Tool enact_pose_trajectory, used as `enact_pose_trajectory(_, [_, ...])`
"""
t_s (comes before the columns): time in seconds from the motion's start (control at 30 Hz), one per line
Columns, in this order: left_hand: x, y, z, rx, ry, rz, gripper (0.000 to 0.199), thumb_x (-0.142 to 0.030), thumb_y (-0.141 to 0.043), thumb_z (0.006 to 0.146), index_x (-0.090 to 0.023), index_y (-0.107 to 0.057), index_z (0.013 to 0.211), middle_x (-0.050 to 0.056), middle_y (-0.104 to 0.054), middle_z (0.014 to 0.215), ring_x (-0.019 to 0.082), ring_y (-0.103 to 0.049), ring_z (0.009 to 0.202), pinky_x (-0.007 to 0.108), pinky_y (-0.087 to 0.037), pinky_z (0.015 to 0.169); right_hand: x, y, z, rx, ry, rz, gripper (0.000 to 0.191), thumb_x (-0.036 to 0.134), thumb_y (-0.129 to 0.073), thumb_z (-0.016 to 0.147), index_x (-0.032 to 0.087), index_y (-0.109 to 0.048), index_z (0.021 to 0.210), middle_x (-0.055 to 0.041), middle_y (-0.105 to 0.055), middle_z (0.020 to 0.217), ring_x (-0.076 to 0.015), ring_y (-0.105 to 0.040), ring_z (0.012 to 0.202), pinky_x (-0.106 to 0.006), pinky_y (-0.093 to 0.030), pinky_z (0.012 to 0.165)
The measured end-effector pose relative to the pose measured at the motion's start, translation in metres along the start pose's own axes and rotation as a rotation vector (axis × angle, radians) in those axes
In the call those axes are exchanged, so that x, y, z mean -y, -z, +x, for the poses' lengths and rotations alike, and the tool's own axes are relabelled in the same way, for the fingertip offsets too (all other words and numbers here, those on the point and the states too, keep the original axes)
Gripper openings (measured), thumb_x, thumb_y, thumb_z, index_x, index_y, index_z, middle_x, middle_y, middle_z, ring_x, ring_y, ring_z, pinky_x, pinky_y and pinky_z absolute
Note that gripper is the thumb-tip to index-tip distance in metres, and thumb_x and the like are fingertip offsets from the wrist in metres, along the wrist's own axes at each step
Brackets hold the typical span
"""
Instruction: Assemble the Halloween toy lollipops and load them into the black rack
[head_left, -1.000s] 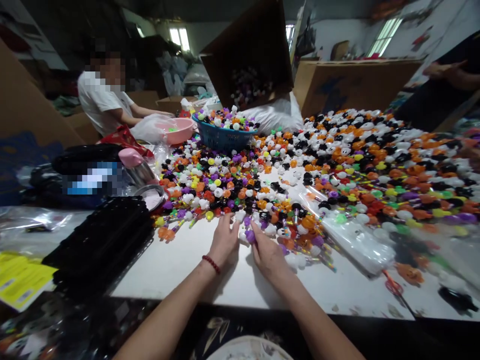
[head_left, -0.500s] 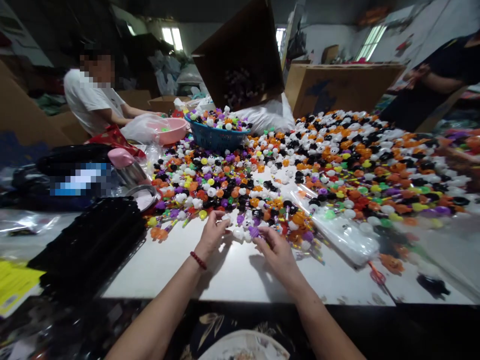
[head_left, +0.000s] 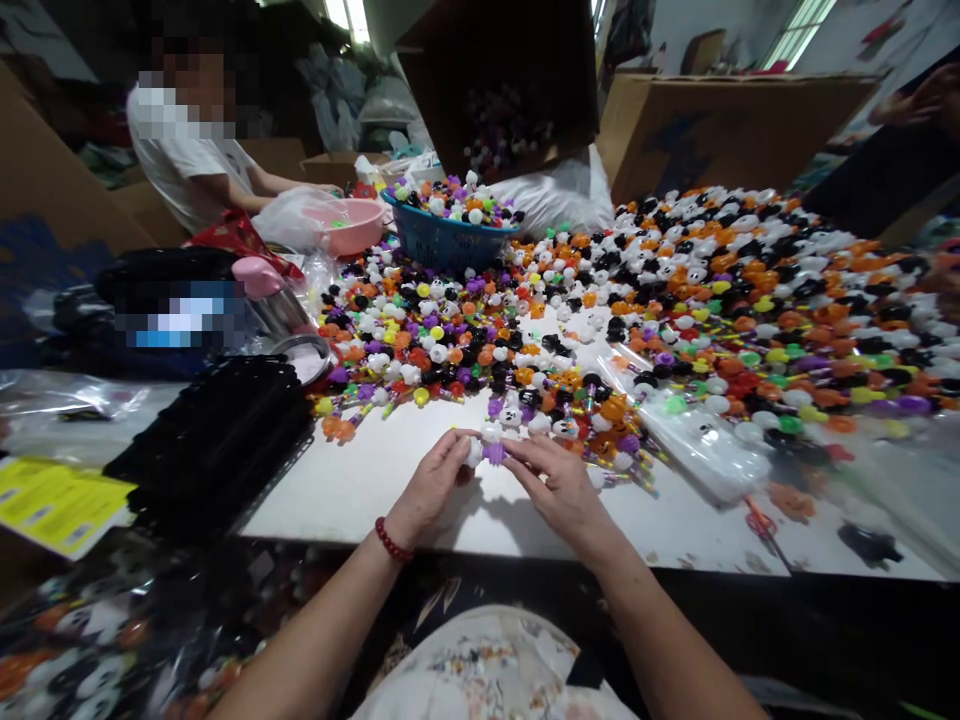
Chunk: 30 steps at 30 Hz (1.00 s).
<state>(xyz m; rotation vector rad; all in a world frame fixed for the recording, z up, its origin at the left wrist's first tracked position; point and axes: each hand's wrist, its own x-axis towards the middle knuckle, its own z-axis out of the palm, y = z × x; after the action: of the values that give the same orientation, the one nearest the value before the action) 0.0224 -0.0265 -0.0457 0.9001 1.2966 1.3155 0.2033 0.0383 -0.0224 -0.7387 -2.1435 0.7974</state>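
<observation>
Before blue round plastic basin (head_left: 450,238): left hand (head_left: 431,485), grip closed on white rounded plastic piece (head_left: 474,453); right hand (head_left: 561,485), on purple ribbed plastic piece (head_left: 494,454).

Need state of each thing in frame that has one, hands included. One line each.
Left hand: pinching a white piece
Right hand: fingertips closed on a purple piece
Blue basin: heaped full
Pink basin: upright, some green inside
Dark cardboard box: open, tilted, pieces inside
Pink-topped bottle: capped
Black items: stacked
Scissors: lying on table, blades unclear
</observation>
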Motion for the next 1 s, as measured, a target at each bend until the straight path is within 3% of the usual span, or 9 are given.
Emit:
enact_pose_trajectory(0.17, [-0.001,-0.007,-0.004,0.002,-0.017,0.115,0.041,-0.056,-0.050,0.090,-0.021,-0.060,0.108,-0.004,-0.046,0.071,0.011,-0.041,0.062,0.023,-0.038,0.059,0.002,0.002,-0.002,0.031,0.016,-0.089,0.028,0.033,-0.049,0.099,0.021,-0.071,0.113,-0.0077,-0.066,0.087,-0.0198,-0.061,0.082,-0.032,-0.050,0.075])
enact_pose_trajectory(0.33, [0.004,-0.009,-0.005,-0.030,-0.026,0.259,0.040,-0.058,-0.043,0.092,-0.021,-0.058,0.095,-0.004,-0.045,0.069,0.012,-0.043,0.063,0.024,-0.037,0.060,0.004,0.001,-0.003,0.080,-0.020,-0.025,0.023,0.030,-0.052,0.098,0.021,-0.070,0.108,-0.0067,-0.068,0.090,-0.0196,-0.062,0.085,-0.032,-0.049,0.078])
enact_pose_trajectory(0.47, [0.011,-0.013,-0.007,-0.127,-0.102,0.418,0.040,-0.056,-0.037,0.096,-0.021,-0.048,0.081,-0.003,-0.044,0.069,0.013,-0.041,0.064,0.026,-0.034,0.062,0.006,-0.005,-0.005,0.101,-0.105,0.068,0.016,0.028,-0.056,0.095,0.020,-0.070,0.098,-0.0041,-0.069,0.088,-0.0183,-0.063,0.083,-0.030,-0.047,0.077])
enact_pose_trajectory(0.63, [0.028,-0.026,-0.012,-0.250,-0.138,0.401,0.038,-0.052,-0.033,0.098,-0.022,-0.041,0.075,-0.003,-0.041,0.069,0.013,-0.040,0.065,0.028,-0.034,0.064,0.010,-0.026,-0.014,0.119,-0.199,0.153,0.015,0.027,-0.055,0.094,0.020,-0.068,0.089,-0.0019,-0.068,0.081,-0.0160,-0.061,0.075,-0.028,-0.046,0.071])
enact_pose_trajectory(0.73, [0.035,-0.028,-0.009,-0.240,-0.096,0.376,0.039,-0.054,-0.032,0.097,-0.022,-0.044,0.077,-0.003,-0.045,0.068,0.014,-0.043,0.064,0.028,-0.036,0.064,0.005,-0.031,-0.016,0.125,-0.209,0.144,0.018,0.029,-0.054,0.094,0.020,-0.069,0.087,-0.0031,-0.069,0.082,-0.0172,-0.062,0.077,-0.029,-0.047,0.072])
enact_pose_trajectory(0.83, [0.031,-0.021,0.004,-0.171,-0.079,0.394,0.044,-0.053,-0.028,0.098,-0.022,-0.049,0.075,-0.001,-0.053,0.068,0.015,-0.051,0.065,0.029,-0.040,0.066,-0.014,-0.010,-0.008,0.078,-0.228,0.154,0.022,0.034,-0.052,0.094,0.020,-0.070,0.094,-0.0051,-0.071,0.087,-0.0193,-0.064,0.080,-0.032,-0.050,0.073])
enact_pose_trajectory(0.93, [0.018,-0.005,0.028,-0.242,-0.090,0.538,0.041,-0.049,-0.034,0.097,-0.022,-0.050,0.071,0.000,-0.056,0.066,0.016,-0.053,0.065,0.030,-0.040,0.066,-0.042,0.034,0.011,-0.182,-0.279,0.016,0.031,0.040,-0.048,0.096,0.020,-0.067,0.109,-0.0091,-0.071,0.098,-0.0235,-0.065,0.087,-0.038,-0.052,0.078])
enact_pose_trajectory(1.0, [0.010,0.008,0.047,-0.352,-0.103,0.661,0.031,-0.043,-0.041,0.095,-0.022,-0.052,0.075,0.000,-0.057,0.067,0.017,-0.053,0.065,0.030,-0.039,0.064,-0.060,0.061,0.025,-0.371,-0.240,-0.248,0.034,0.040,-0.048,0.094,0.018,-0.066,0.112,-0.0137,-0.068,0.108,-0.0291,-0.061,0.101,-0.049,-0.048,0.091])
